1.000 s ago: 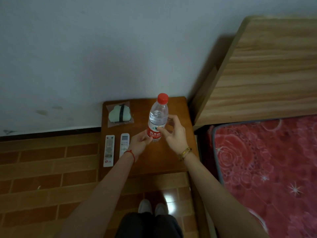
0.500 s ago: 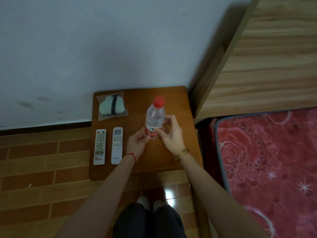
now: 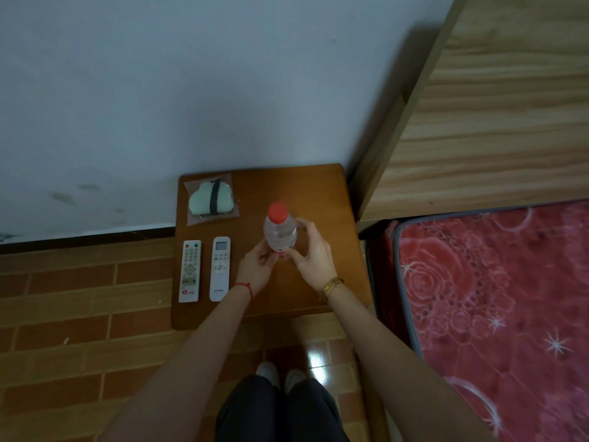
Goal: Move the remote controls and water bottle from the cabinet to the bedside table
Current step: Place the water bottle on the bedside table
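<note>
Both hands clamp water bottle (image 3: 280, 232) upright on bedside table (image 3: 322, 199): left hand (image 3: 257, 267) fingers low at the label, right hand (image 3: 314, 253) wrapped opposite. Risk: uneven release tips it onto remotes (image 3: 205, 269) just left of the left fingers.

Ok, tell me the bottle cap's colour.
Red cap, on the water bottle, head view.

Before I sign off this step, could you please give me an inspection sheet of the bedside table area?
Surface: wooden bedside table, top visible, against the wall.
Job's things: water bottle upright; two remotes flat, side by side at left.
Clutter: bagged pale item at back left corner.
Grip: left hand and right hand both on the bottle.
Cables: nothing seen.
Surroundings: bed with red cover at right, wooden headboard, brick-pattern floor.
</note>
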Available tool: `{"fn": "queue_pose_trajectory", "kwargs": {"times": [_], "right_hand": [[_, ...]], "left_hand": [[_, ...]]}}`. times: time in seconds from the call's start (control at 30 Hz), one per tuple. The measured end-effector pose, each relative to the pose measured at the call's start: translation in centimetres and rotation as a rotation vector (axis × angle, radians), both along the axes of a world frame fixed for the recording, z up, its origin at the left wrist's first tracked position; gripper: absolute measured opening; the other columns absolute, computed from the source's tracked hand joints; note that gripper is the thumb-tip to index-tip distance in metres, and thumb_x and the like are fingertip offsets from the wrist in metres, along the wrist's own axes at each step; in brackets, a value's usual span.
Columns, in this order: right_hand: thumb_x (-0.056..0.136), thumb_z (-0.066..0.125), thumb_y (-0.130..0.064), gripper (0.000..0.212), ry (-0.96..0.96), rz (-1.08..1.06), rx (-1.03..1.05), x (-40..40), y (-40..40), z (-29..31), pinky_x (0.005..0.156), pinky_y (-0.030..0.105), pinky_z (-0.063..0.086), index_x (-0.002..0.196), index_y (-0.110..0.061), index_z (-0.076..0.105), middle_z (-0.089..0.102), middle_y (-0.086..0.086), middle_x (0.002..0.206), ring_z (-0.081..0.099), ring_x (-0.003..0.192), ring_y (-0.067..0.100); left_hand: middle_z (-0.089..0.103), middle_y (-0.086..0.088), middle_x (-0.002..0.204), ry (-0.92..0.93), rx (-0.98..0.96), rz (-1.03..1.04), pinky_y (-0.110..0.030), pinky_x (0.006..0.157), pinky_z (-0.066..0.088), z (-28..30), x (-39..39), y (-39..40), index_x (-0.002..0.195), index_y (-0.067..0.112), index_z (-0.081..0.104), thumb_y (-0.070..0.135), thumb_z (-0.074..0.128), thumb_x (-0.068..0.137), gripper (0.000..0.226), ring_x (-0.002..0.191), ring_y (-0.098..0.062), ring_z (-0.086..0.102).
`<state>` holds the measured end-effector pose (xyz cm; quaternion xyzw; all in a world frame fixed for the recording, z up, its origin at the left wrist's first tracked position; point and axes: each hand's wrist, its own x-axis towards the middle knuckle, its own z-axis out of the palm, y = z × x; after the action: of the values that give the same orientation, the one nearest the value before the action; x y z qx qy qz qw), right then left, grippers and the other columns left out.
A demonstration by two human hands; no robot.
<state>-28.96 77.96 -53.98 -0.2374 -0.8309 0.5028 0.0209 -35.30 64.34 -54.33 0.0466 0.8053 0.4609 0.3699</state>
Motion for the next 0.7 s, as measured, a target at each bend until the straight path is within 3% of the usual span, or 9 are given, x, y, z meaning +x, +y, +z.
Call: {"fn": "queue_pose_trajectory", "kwargs": {"times": [0.1, 0.23, 0.33, 0.5, 0.7], "right_hand": [[0.083, 0.075, -0.026, 0.074, -0.076, 0.008, 0.058, 0.7, 0.3, 1.7, 0.112, 0.039, 0.039, 0.144, -0.015, 0.037, 0.05, 0.006, 0.144, 0.045, 0.135, 0.02], [0.085, 0.074, -0.023, 0.079, -0.156, 0.025, 0.119, 2.0, 1.0, 5.8, 0.117, 0.033, 0.027, 0.15, -0.016, 0.03, 0.039, 0.006, 0.153, 0.032, 0.144, 0.02], [0.09, 0.068, -0.02, 0.068, -0.157, 0.042, 0.196, 2.6, 1.5, 9.8, 0.116, 0.027, 0.022, 0.148, -0.011, 0.034, 0.041, 0.009, 0.152, 0.032, 0.144, 0.023], [0.094, 0.063, -0.022, 0.06, -0.071, 0.044, 0.252, 3.4, 1.4, 18.4, 0.115, 0.029, 0.026, 0.145, -0.007, 0.038, 0.044, 0.012, 0.149, 0.037, 0.141, 0.025], [0.094, 0.061, -0.03, 0.061, 0.027, 0.105, 0.318, 5.2, -0.5, 28.8, 0.117, 0.035, 0.031, 0.146, -0.008, 0.038, 0.046, 0.012, 0.148, 0.038, 0.14, 0.025]], "left_hand": [[0.048, -0.006, 0.147, 0.099, -0.068, -0.009, -0.044, 0.11, 0.038, 2.0, 0.2, -0.8, 0.149, 0.02, 0.034, 0.023, 0.055, 0.094, 0.059, 0.134, -0.023, 0.046], [0.035, -0.006, 0.154, 0.197, -0.158, 0.005, -0.041, 0.114, 0.032, 7.0, 1.0, -2.2, 0.15, 0.018, 0.029, 0.022, 0.055, 0.095, 0.061, 0.142, -0.025, 0.034], [0.04, -0.008, 0.152, 0.341, -0.197, -0.053, -0.039, 0.114, 0.031, 11.4, 1.2, -3.8, 0.147, 0.014, 0.035, 0.022, 0.058, 0.094, 0.059, 0.14, -0.024, 0.036], [0.052, -0.011, 0.14, 0.543, -0.233, -0.164, -0.031, 0.108, 0.032, 19.9, 1.6, -5.9, 0.141, 0.014, 0.045, 0.021, 0.06, 0.093, 0.051, 0.133, -0.025, 0.042], [0.05, -0.009, 0.142, 0.672, -0.274, -0.181, -0.038, 0.11, 0.034, 31.0, 3.3, -8.6, 0.145, 0.019, 0.041, 0.023, 0.059, 0.093, 0.055, 0.134, -0.024, 0.039]]}}
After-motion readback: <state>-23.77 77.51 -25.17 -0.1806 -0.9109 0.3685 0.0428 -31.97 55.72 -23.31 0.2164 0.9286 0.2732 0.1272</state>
